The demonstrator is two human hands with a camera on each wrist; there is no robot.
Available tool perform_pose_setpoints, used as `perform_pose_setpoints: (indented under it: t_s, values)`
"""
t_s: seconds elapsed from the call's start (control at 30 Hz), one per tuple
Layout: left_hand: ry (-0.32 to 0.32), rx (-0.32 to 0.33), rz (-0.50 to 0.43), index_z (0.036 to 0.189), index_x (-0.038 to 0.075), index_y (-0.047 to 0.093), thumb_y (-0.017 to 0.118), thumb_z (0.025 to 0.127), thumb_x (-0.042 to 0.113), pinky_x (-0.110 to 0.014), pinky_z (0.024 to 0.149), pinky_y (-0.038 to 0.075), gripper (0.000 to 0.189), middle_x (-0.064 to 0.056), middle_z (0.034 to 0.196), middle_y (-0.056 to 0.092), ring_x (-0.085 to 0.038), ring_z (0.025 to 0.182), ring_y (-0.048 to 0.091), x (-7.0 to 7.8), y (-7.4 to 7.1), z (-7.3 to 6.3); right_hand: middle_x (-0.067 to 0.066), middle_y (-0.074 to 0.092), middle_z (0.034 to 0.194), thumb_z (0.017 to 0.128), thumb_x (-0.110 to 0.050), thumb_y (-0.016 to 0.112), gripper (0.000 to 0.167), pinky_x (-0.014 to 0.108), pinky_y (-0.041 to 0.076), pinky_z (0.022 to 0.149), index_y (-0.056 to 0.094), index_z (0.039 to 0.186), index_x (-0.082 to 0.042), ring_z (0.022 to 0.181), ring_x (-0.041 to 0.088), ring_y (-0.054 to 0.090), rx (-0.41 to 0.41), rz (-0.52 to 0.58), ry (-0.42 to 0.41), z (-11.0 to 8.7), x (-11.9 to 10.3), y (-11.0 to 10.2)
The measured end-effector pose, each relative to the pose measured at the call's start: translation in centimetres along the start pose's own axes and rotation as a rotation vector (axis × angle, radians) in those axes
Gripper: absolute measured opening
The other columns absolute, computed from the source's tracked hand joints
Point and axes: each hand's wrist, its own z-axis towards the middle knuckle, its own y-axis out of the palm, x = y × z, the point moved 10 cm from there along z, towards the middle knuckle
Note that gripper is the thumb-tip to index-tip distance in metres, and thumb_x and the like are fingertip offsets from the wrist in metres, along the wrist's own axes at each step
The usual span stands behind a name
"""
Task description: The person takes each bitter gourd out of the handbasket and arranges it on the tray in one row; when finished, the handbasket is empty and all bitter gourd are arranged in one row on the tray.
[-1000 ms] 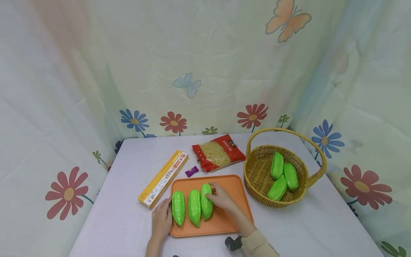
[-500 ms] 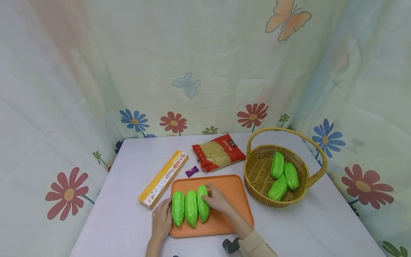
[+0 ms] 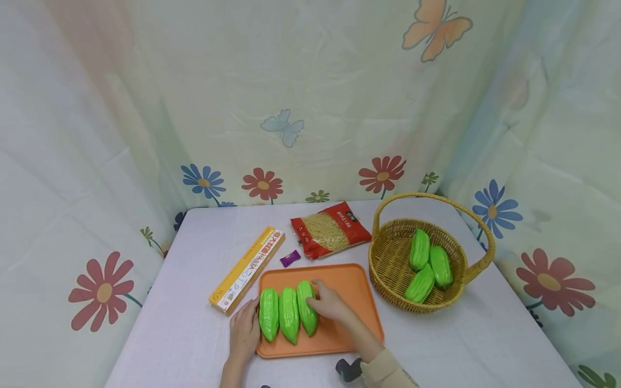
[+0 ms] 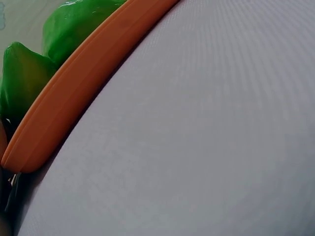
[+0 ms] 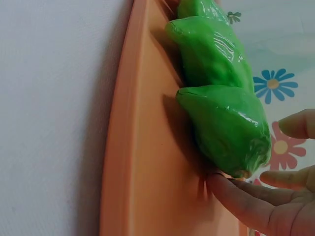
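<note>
Three glossy green, ridged gourd-like vegetables lie side by side on an orange tray (image 3: 339, 339). In the head view my left hand (image 3: 244, 331) is at the tray's left rim, beside the leftmost gourd (image 3: 269, 315). Its fingers seem to pinch the rim near a corner; the left wrist view shows only slivers of them. My right hand (image 3: 332, 303) is beside the rightmost gourd (image 3: 307, 310). In the right wrist view its fingers (image 5: 248, 201) are spread, one near the gourd's lower end, with the thumb (image 5: 298, 125) apart from it. The middle gourd (image 3: 289, 317) lies between the others.
A wicker basket (image 3: 380, 285) with a tall handle holds three more green gourds, right of the tray. Behind the tray lie a red pasta bag (image 3: 330, 230) and a small purple packet (image 3: 290, 258). A yellow-white pasta box (image 3: 247, 269) lies to the left.
My right hand and the rightmost gourd have moved left. The middle gourd has shifted left too, closer to the leftmost one. My left hand has stayed at the rim.
</note>
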Motion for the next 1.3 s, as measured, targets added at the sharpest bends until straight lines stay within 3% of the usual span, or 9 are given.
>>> perform_pose_setpoints:
  t_s: [0.27,0.57,0.7,0.8,1.07,1.3]
  values:
    - [0.021,0.033,0.007,0.128,0.006,0.051,0.046,0.091,0.004,-0.049,0.1,0.024,0.038,-0.011,0.125,0.056,-0.03,0.12,0.044,0.1,-0.2,0.0,0.029,0.059,0.104,0.084,-0.019,0.057,0.055,0.05,0.048,0.08,0.039,0.129,0.006,0.097,0.04,0.057,0.0,0.007,-0.015,-0.2,-0.2,-0.6]
    - [-0.013,-0.003,-0.011,0.13,0.008,0.05,0.044,0.093,0.007,-0.047,0.103,0.021,0.038,-0.01,0.128,0.053,-0.028,0.123,0.042,-0.2,0.0,0.0,0.026,0.056,0.111,0.085,-0.021,0.054,0.055,0.045,0.049,0.077,0.039,0.132,0.003,0.096,0.036,0.056,0.011,0.021,0.036,-0.1,0.5,-1.9]
    - [0.013,0.016,-0.001,0.129,0.007,0.051,0.046,0.092,0.006,-0.049,0.102,0.023,0.038,-0.011,0.127,0.054,-0.029,0.121,0.043,0.0,-0.1,0.0,0.021,0.056,0.11,0.087,-0.021,0.052,0.054,0.039,0.05,0.068,0.037,0.134,0.002,0.085,0.028,0.057,0.015,0.02,0.048,0.2,0.4,-3.4]
    - [0.031,0.033,0.003,0.128,0.006,0.052,0.047,0.091,0.005,-0.05,0.1,0.024,0.037,-0.012,0.125,0.055,-0.03,0.12,0.045,0.2,-0.2,0.0,0.02,0.054,0.113,0.089,-0.023,0.051,0.053,0.038,0.049,0.067,0.036,0.135,-0.001,0.086,0.027,0.057,0.019,0.037,0.062,0.3,0.4,-4.8]
    - [0.043,0.047,0.014,0.127,0.006,0.052,0.047,0.091,0.004,-0.05,0.099,0.025,0.037,-0.012,0.124,0.056,-0.03,0.119,0.045,0.2,-0.2,0.0,0.019,0.058,0.114,0.09,-0.021,0.054,0.043,0.04,0.05,0.07,0.048,0.13,-0.004,0.096,0.032,0.058,0.083,-0.006,0.036,0.1,-0.2,-8.6]
    - [0.041,0.041,0.007,0.127,0.006,0.053,0.047,0.091,0.005,-0.05,0.1,0.025,0.036,-0.012,0.124,0.056,-0.031,0.119,0.045,0.4,-0.3,0.0,0.021,0.052,0.122,0.093,-0.026,0.052,0.047,0.046,0.049,0.078,0.042,0.134,-0.004,0.109,0.039,0.051,0.079,0.063,0.018,-0.5,-0.3,-11.4]
